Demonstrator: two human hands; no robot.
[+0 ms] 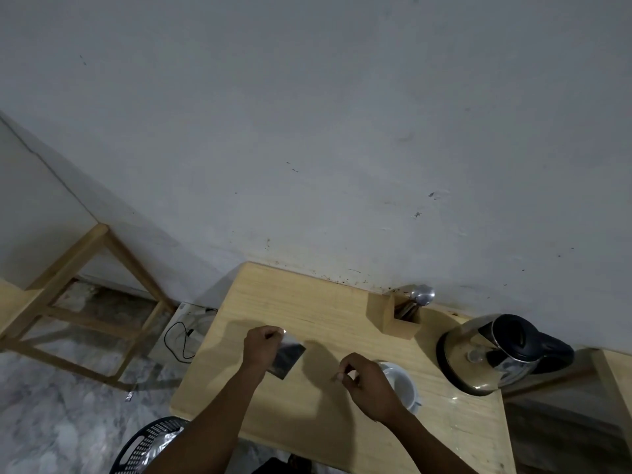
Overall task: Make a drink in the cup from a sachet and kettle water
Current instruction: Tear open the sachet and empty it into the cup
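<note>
My left hand [261, 347] pinches the top edge of a shiny dark sachet [287, 360], which hangs just above the wooden table [307, 309]. To its right, my right hand [360, 379] has its fingers pinched together; whether a torn strip is between them I cannot tell. A white cup [402, 383] stands on the table right behind my right hand, partly hidden by it. The steel kettle [492, 354] with a black handle sits at the table's right end, lid shut.
A small wooden holder [390, 318] with a metal-topped utensil stands near the wall. A dark perforated basket [147, 446] is on the floor at the lower left. A wooden frame [68, 285] and a cable [181, 340] lie left of the table.
</note>
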